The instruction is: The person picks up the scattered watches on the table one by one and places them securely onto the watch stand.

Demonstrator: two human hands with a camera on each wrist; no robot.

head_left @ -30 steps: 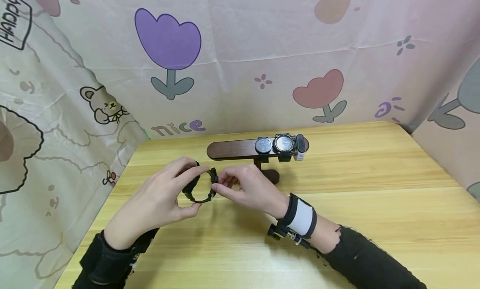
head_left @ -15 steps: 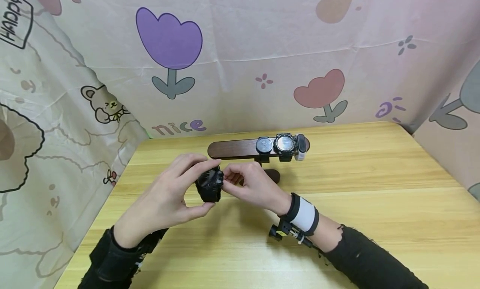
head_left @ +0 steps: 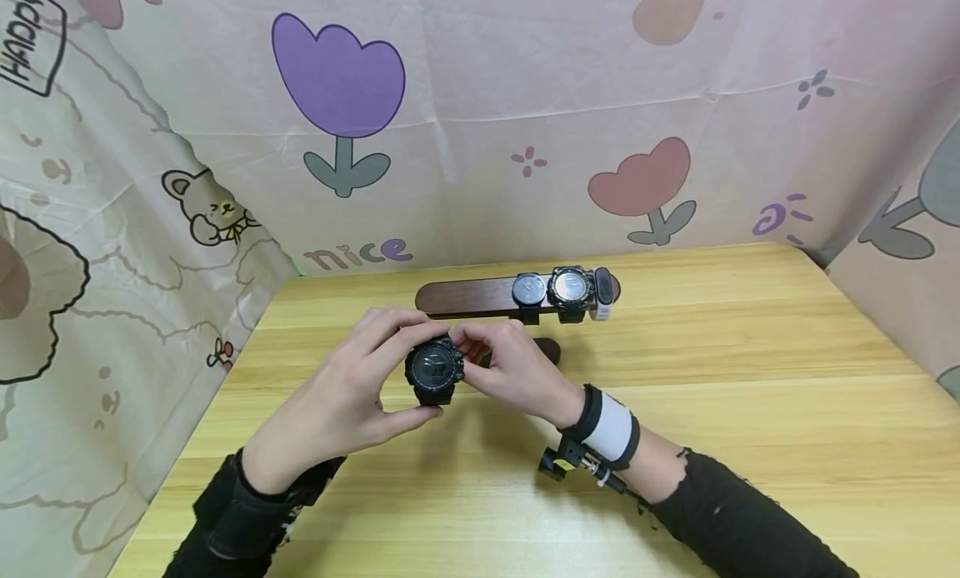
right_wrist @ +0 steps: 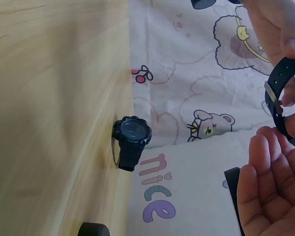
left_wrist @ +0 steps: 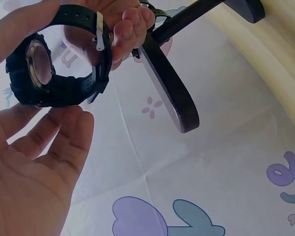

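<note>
Holding a black watch (head_left: 434, 370) between both hands just in front of the wooden stand (head_left: 465, 296), I have it raised off the table (head_left: 750, 411) with its dial turned up toward the head camera. My left hand (head_left: 337, 403) curls round its near side, thumb under and fingers over the case; my right hand (head_left: 510, 370) pinches the strap from the other side. In the left wrist view the strap (left_wrist: 83, 44) looks closed into a loop with its metal buckle (left_wrist: 99, 37) fastened, though I cannot be sure the pin is seated, since fingers cover part of it. I judge the step in hand to be getting the buckled watch ready to go on the stand. The next move would call for carrying the loop to the stand's bare left end and sliding it along the bar without knocking the ones already there. Counting: one watch in my hands, three more on the right part of the bar, namely a plain round one (head_left: 528, 291), a chunky round one (head_left: 570, 288) and a slim band (head_left: 602, 288) at the far right end. So four watches in all, and one stand.
</note>
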